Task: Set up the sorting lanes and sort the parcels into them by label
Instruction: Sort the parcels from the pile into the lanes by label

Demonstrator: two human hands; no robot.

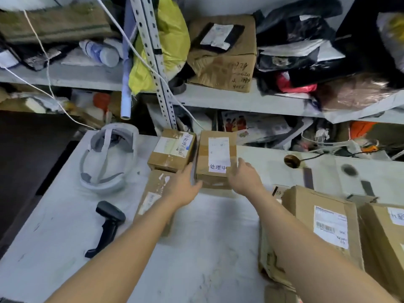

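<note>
Head view: at left centre, a flat parcel (153,193) is half hidden under the left forearm, its label too blurred to read. At the right edge a labelled carton (384,232) is cut off. A scuffed white table (207,248) carries a white headset (107,158) and a black scanner (109,224), below cluttered grey shelves (240,100). At centre, the left hand (183,186) lies straight-fingered against the left side of the middle parcel (215,158), thumb spread. The right hand (244,178) touches its right side with loosely extended fingers.
</note>
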